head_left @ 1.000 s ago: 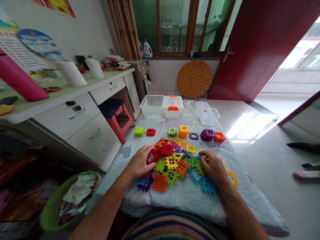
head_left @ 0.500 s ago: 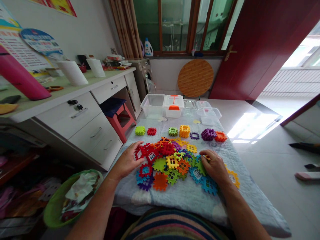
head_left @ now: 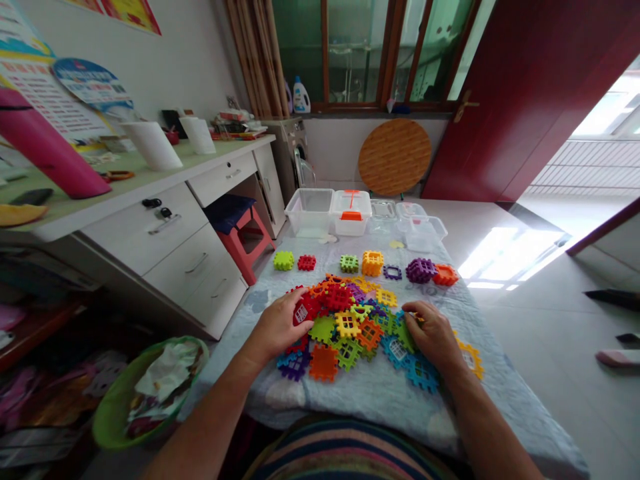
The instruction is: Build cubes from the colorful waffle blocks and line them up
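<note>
Both hands forward: left hand (head_left: 276, 327) spread on red waffle block (head_left: 306, 310), right hand (head_left: 434, 337) pinching yellow piece (head_left: 418, 319)

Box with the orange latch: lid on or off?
On: the plastic box has its white lid sitting across the top, with the orange latch at the front.
</note>
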Demonstrator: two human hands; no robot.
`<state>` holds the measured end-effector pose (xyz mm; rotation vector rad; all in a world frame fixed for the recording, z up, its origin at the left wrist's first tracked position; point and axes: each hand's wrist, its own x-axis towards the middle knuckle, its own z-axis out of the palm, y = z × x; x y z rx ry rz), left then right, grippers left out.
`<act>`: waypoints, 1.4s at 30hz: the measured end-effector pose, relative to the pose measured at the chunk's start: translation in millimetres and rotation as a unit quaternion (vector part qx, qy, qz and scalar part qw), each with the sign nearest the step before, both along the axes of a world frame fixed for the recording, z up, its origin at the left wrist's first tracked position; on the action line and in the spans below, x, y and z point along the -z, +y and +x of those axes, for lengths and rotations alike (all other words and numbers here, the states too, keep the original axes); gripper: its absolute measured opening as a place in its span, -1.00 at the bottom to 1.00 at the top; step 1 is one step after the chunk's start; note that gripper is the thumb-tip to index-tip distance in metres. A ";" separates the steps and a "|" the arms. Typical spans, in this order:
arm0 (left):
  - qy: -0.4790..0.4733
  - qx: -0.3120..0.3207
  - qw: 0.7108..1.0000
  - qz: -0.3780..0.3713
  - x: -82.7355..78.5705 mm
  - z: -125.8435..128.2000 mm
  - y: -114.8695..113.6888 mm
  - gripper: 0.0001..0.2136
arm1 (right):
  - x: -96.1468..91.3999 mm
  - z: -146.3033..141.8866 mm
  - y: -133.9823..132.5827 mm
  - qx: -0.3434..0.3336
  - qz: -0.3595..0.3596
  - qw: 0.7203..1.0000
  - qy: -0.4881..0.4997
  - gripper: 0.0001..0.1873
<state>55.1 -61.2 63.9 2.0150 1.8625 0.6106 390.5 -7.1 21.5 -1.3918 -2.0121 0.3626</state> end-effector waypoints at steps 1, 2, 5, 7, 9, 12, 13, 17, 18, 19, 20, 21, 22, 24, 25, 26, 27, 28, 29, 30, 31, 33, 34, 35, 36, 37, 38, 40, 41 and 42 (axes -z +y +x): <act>0.009 -0.006 1.000 0.005 2.1 3.7 1.8 -0.40 | -0.5 -0.1 -0.2 -0.001 0.000 1.000 0.000 -0.77; 0.017 -0.011 1.000 0.012 3.8 6.7 3.2 -0.41 | -1.0 -0.1 -0.4 -0.002 0.000 1.000 0.000 -0.78; 0.036 -0.013 0.999 0.027 5.8 10.8 5.1 -0.41 | -2.0 -0.7 -1.0 -0.003 -0.001 1.000 0.004 -0.79; 0.045 -0.007 0.999 0.026 4.8 10.9 5.8 -0.41 | -2.3 -1.1 -1.2 -0.005 -0.001 1.000 0.006 -0.78; 0.052 0.000 0.998 0.022 3.4 10.3 6.9 -0.41 | -2.1 -1.4 -1.3 -0.007 -0.001 1.000 0.006 -0.78; 0.058 0.009 0.998 0.022 3.3 10.4 9.8 -0.41 | -1.4 -1.3 -1.0 -0.007 0.000 1.000 0.005 -0.78; 0.059 0.012 0.998 0.024 3.8 10.9 10.7 -0.41 | -1.2 -1.2 -0.9 -0.008 0.000 1.000 0.004 -0.78; 0.059 0.017 0.997 0.047 4.6 11.7 13.0 -0.42 | -0.4 -0.5 -0.5 -0.007 0.000 1.000 0.002 -0.79; 0.055 0.017 0.997 0.055 3.6 9.8 12.8 -0.42 | -0.4 -0.3 -0.4 -0.007 0.000 1.000 0.001 -0.79; 0.048 0.013 0.997 0.062 2.1 6.4 12.4 -0.42 | -0.3 -0.2 -0.4 -0.007 -0.001 1.000 0.000 -0.79; 0.042 0.006 0.997 0.067 0.1 1.2 11.6 -0.43 | -0.3 -0.1 -0.4 -0.007 -0.002 1.000 0.000 -0.79; 0.038 -0.003 0.997 0.068 -1.9 -5.8 10.6 -0.43 | -0.4 0.0 -0.4 -0.007 -0.003 1.000 -0.001 -0.79; 0.036 -0.014 0.997 0.066 -3.7 -14.3 9.4 -0.43 | -0.6 -0.1 -0.6 -0.007 -0.003 1.000 -0.001 -0.79; 0.049 -0.030 0.997 0.049 -5.6 -34.2 6.7 -0.45 | -1.0 -0.4 -1.0 -0.006 -0.003 1.000 0.000 -0.79; 0.059 -0.027 0.997 0.037 -5.1 -44.2 5.4 -0.45 | -1.3 -0.6 -1.2 -0.005 -0.001 1.000 0.002 -0.79; 0.069 -0.022 0.997 0.025 -3.7 -53.4 4.3 -0.45 | -1.5 -0.9 -1.4 -0.005 0.000 1.000 0.003 -0.79; 0.078 -0.019 0.997 0.012 -1.2 -61.5 3.3 -0.45 | -1.6 -1.0 -1.6 -0.006 0.002 1.000 0.005 -0.79; 0.083 -0.014 0.996 0.001 1.9 -68.0 2.6 -0.44 | -1.6 -1.1 -1.7 -0.006 0.003 1.000 0.007 -0.79; 0.085 -0.006 0.996 -0.009 5.5 -73.2 2.1 -0.43 | -1.5 -1.2 -1.8 -0.007 0.004 1.000 0.008 -0.79; 0.082 0.003 0.996 -0.018 9.2 -77.2 1.9 -0.42 | -1.2 -1.1 -1.7 -0.007 0.004 1.000 0.009 -0.79; 0.076 0.016 0.997 -0.025 12.7 -80.4 1.9 -0.41 | -0.9 -0.9 -1.6 -0.007 0.004 1.000 0.009 -0.79; 0.060 0.041 0.997 -0.031 17.6 -85.5 2.3 -0.38 | -0.2 -0.5 -1.2 -0.006 0.003 1.000 0.009 -0.79; 0.053 0.048 0.997 -0.031 18.7 -87.9 2.6 -0.36 | 0.0 -0.3 -1.0 -0.006 0.003 1.000 0.008 -0.79; 0.049 0.050 0.997 -0.031 19.0 -90.3 2.9 -0.35 | 0.2 -0.1 -0.8 -0.006 0.002 1.000 0.008 -0.79; 0.048 0.050 0.997 -0.033 18.8 -92.5 3.3 -0.33 | 0.2 -0.1 -0.6 -0.005 0.002 1.000 0.008 -0.79; 0.048 0.048 0.997 -0.036 18.2 -94.5 3.8 -0.33 | 0.2 0.0 -0.5 -0.005 0.002 1.000 0.007 -0.79; 0.050 0.047 0.997 -0.042 17.6 -96.1 4.3 -0.33 | 0.3 0.0 -0.5 -0.005 0.002 1.000 0.006 -0.78; 0.054 0.049 0.996 -0.051 17.3 -97.9 5.4 -0.34 | 0.5 0.1 -0.5 -0.004 0.002 1.000 0.004 -0.78; 0.056 0.052 0.996 -0.051 17.7 -98.0 6.0 -0.35 | 0.8 0.2 -0.6 -0.003 0.002 1.000 0.003 -0.78; 0.058 0.054 0.996 -0.050 18.5 -97.8 6.4 -0.35 | 1.2 0.3 -0.7 -0.003 0.002 1.000 0.002 -0.78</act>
